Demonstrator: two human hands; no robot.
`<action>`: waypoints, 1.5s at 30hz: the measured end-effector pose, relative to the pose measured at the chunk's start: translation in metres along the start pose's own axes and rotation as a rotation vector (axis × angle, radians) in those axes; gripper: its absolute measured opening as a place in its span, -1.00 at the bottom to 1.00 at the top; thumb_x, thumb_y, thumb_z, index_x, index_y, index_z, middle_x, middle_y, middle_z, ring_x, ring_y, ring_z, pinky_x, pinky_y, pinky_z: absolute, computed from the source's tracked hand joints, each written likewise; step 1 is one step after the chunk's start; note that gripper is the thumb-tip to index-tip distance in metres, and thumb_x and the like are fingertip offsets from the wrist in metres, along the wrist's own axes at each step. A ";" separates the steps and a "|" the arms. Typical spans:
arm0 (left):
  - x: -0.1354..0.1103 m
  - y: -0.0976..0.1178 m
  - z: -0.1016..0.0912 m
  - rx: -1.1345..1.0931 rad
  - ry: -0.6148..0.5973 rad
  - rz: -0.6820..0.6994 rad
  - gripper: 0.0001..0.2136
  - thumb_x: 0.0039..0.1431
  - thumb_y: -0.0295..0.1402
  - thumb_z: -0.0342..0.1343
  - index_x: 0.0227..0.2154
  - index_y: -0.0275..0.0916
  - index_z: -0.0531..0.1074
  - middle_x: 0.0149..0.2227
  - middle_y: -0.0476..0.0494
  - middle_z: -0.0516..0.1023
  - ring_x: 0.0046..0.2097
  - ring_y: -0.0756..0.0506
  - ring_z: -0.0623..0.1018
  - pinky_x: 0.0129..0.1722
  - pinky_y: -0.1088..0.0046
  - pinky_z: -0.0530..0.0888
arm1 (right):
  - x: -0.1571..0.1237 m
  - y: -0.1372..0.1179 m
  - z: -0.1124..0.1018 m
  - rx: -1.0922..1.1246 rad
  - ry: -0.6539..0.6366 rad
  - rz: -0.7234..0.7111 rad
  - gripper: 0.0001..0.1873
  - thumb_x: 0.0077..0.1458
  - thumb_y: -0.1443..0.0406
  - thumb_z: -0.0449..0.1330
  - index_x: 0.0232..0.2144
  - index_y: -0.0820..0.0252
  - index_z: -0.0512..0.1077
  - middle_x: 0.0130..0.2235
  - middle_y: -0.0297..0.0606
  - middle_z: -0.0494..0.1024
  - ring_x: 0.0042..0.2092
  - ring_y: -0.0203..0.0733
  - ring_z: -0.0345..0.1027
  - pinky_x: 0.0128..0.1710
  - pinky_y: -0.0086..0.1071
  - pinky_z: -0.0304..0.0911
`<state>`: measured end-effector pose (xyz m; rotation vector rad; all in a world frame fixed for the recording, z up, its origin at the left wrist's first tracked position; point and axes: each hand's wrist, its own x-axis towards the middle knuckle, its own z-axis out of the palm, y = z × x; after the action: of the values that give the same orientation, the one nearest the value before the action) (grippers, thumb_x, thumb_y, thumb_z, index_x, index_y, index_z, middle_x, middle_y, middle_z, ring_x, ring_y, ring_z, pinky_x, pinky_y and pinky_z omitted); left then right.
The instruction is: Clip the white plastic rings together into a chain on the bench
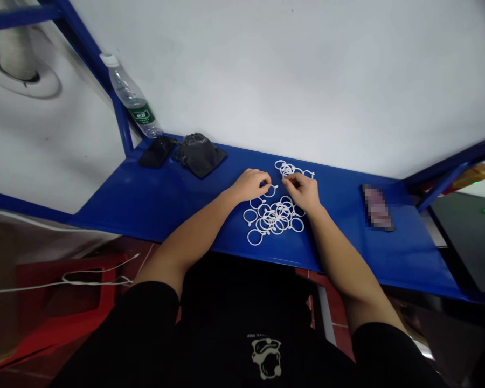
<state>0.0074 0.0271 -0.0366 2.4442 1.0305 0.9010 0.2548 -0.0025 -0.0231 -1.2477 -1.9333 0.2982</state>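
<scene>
My left hand (251,185) and my right hand (304,191) rest close together on a blue shelf-like table (145,199). Both have curled fingers. The left pinches a white plastic ring (271,189) at its tip. The right hand's fingers are closed near a small heap of white rings (291,170) just behind it; what they pinch is too small to make out. A larger pile of white rings (272,218) lies in front of both hands, near the table's front edge.
A plastic water bottle (132,98) leans against the blue frame at back left. Two black pouches (158,151) (200,154) lie beside it. A blurred flat object (376,208) lies to the right. A red stool (60,302) with a white cable stands lower left.
</scene>
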 end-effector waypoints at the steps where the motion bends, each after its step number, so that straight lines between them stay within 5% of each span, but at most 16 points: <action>1: 0.000 0.002 0.001 -0.002 0.043 -0.008 -0.92 0.33 -0.45 0.27 -0.22 -0.14 0.64 -0.22 -0.07 0.73 -0.15 -0.15 0.66 0.07 0.20 0.52 | 0.000 -0.002 0.000 0.015 -0.040 -0.014 -0.66 0.38 -0.01 0.28 -0.18 0.09 0.67 -0.40 -0.27 0.68 -0.44 -0.16 0.47 -0.36 -0.28 0.33; 8: 0.000 0.018 0.006 0.019 0.144 0.051 -0.96 0.38 -0.39 0.29 -0.23 -0.15 0.63 -0.29 -0.08 0.72 -0.16 -0.16 0.68 0.09 0.15 0.49 | -0.001 -0.013 0.000 0.074 -0.261 -0.105 -0.57 0.46 -0.06 0.18 -0.16 0.11 0.64 -0.40 -0.30 0.65 -0.41 -0.18 0.45 -0.33 -0.30 0.28; 18: 0.001 0.013 0.004 0.012 0.165 0.048 -0.92 0.41 -0.40 0.25 -0.19 -0.13 0.65 -0.28 -0.07 0.74 -0.16 -0.16 0.70 0.09 0.16 0.50 | -0.001 -0.007 -0.003 0.146 -0.226 -0.070 -0.78 0.38 0.16 0.13 -0.24 0.08 0.52 -0.36 -0.29 0.65 -0.38 -0.14 0.47 -0.26 -0.26 0.36; 27: 0.001 0.013 0.007 0.010 0.184 0.023 -0.93 0.39 -0.41 0.27 -0.21 -0.13 0.65 -0.31 -0.07 0.71 -0.18 -0.15 0.68 0.06 0.18 0.50 | -0.001 -0.007 -0.002 0.121 -0.250 -0.072 -0.68 0.41 0.05 0.15 -0.25 0.08 0.54 -0.42 -0.31 0.61 -0.40 -0.14 0.44 -0.31 -0.27 0.32; 41: 0.000 0.021 0.008 -0.054 0.085 0.072 -0.92 0.40 -0.39 0.29 -0.13 -0.11 0.66 -0.26 -0.06 0.74 -0.16 -0.15 0.72 0.04 0.20 0.55 | -0.002 0.002 -0.001 0.118 -0.192 -0.102 -0.74 0.23 0.25 0.08 -0.37 0.07 0.56 -0.41 -0.27 0.64 -0.35 -0.08 0.54 -0.22 -0.21 0.46; 45: 0.001 0.014 -0.008 -0.062 0.096 0.042 -0.87 0.36 -0.33 0.37 -0.07 -0.11 0.67 -0.17 -0.11 0.74 -0.13 -0.16 0.70 0.06 0.20 0.56 | -0.004 0.003 -0.002 0.065 -0.058 -0.073 -0.70 0.35 0.22 0.11 -0.12 0.08 0.66 -0.26 -0.21 0.74 -0.29 -0.05 0.60 -0.16 -0.17 0.52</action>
<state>0.0093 0.0187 -0.0231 2.3995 0.9717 1.0577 0.2588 -0.0047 -0.0251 -1.1354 -1.9973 0.3606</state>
